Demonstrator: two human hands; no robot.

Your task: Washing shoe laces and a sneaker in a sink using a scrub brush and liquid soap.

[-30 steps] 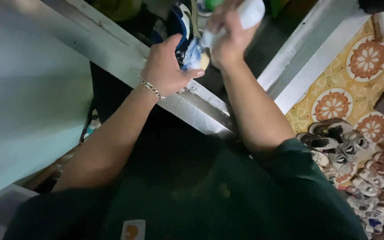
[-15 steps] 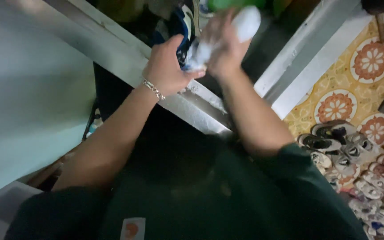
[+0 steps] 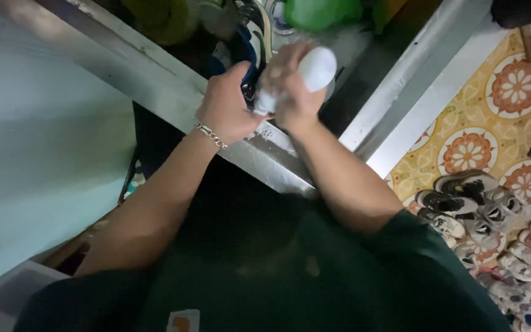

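Blue-and-white sneaker (image 3: 250,58), wet and sudsy, being held over the steel sink (image 3: 265,161) in the head view, left hand (image 3: 228,107) clenched around its side and right hand (image 3: 293,92) grasping a white brush handle (image 3: 314,67) against it. Probably handling light and pliable but slippery with foam; gripping best around the firmer sole and heel rather than the soft upper.

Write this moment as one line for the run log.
left hand: holds dark blue shoe | right hand: grips white brush, on shoe | place: over metal sink edge | floor: shoes on patterned tiles
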